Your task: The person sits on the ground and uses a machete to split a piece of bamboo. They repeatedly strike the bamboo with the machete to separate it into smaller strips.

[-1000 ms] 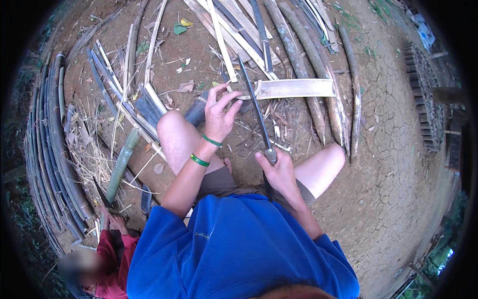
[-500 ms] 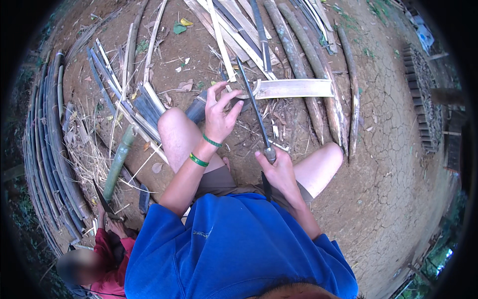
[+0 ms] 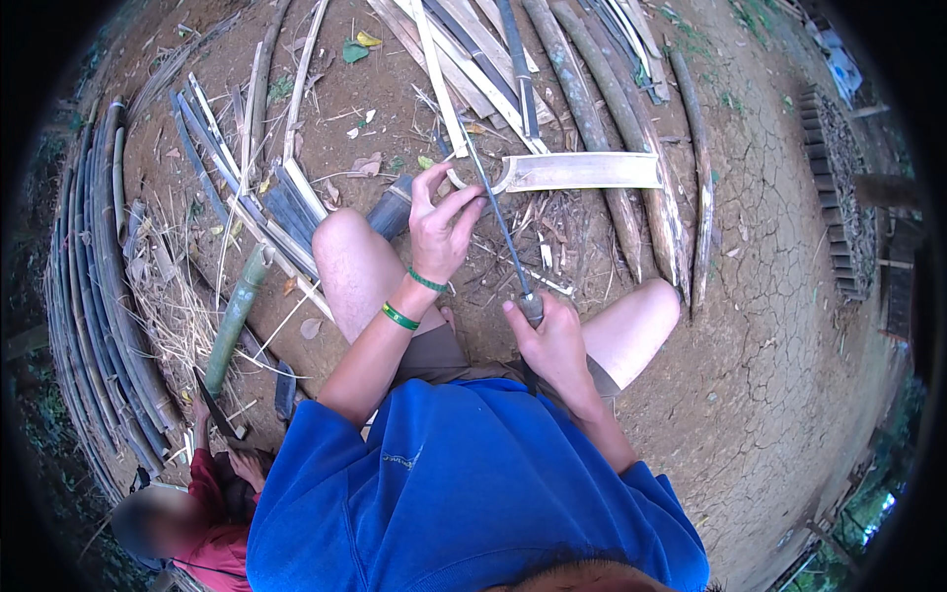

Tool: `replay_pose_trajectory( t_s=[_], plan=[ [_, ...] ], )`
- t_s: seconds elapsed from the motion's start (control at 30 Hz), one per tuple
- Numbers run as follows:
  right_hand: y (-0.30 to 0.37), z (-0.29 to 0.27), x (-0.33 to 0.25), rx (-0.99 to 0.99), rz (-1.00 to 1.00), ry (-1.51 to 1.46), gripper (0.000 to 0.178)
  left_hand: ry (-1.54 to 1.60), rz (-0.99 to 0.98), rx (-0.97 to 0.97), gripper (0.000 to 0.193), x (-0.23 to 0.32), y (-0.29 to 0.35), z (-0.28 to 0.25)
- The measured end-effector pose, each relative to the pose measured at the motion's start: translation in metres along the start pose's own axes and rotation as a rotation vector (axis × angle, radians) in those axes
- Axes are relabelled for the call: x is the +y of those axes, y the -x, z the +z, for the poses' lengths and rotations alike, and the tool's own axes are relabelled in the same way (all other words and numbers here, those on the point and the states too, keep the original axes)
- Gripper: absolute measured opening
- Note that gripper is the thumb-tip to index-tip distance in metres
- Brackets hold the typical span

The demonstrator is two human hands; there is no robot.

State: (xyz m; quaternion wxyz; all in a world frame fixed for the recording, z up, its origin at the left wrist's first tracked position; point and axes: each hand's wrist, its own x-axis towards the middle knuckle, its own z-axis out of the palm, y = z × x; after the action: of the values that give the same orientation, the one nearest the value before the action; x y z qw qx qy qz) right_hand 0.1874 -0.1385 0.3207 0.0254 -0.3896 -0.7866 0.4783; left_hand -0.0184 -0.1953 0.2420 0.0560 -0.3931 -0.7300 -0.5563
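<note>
Right hand (image 3: 552, 340) clamped round knife handle (image 3: 531, 308), blade (image 3: 493, 212) running toward eleven o'clock. Left hand (image 3: 441, 229) pinched bamboo strip (image 3: 577, 172) at blade's tip, strip stretching toward three o'clock.

Flat, even daylight, diffuse, no single source readable. Shadows soft and weak: only faint dark patches under the bent knees and beneath the bamboo strips (image 3: 577, 171) on the dirt ground (image 3: 769, 326). No glare or blown highlights; the pale cut bamboo is the brightest area but keeps its detail. Exposure is mid-level, colours slightly muted. Strong fisheye: straight poles bow outward toward the rim, and the stacked poles (image 3: 94, 296) on the left curve into an arc. Heavy black vignette fills all 4 corners. Centre is sharp, detail softens and smears near the rim. 1 deliberately blurred patch sits lower left.
</note>
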Motion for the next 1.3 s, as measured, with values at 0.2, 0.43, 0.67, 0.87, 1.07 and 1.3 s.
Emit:
replay_pose_trajectory(
  t_s=[0.2, 0.43, 0.67, 0.87, 1.07, 1.3],
  plan=[
    [0.002, -0.001, -0.004, 0.022, 0.023, 0.024, 0.036, -0.011, -0.014, 0.019, 0.023, -0.001, 0.0, 0.004],
    [-0.001, 0.004, 0.012, -0.012, 0.061, -0.128, 0.038, -0.007, -0.016, 0.012, 0.021, 0.0, -0.003, 0.005],
    [-0.001, 0.003, 0.013, -0.028, 0.068, -0.153, 0.038, -0.014, -0.017, 0.012, 0.021, -0.002, -0.002, 0.004],
    [-0.001, 0.0, 0.01, -0.043, 0.072, -0.18, 0.039, -0.017, -0.027, 0.006, 0.021, -0.002, -0.001, 0.004],
    [-0.002, 0.0, 0.01, -0.04, 0.067, -0.178, 0.038, -0.015, -0.03, 0.006, 0.02, 0.001, -0.002, 0.003],
    [-0.001, -0.001, 0.004, -0.034, 0.061, -0.093, 0.039, -0.006, -0.024, -0.001, 0.021, 0.001, -0.002, 0.002]
  ],
)
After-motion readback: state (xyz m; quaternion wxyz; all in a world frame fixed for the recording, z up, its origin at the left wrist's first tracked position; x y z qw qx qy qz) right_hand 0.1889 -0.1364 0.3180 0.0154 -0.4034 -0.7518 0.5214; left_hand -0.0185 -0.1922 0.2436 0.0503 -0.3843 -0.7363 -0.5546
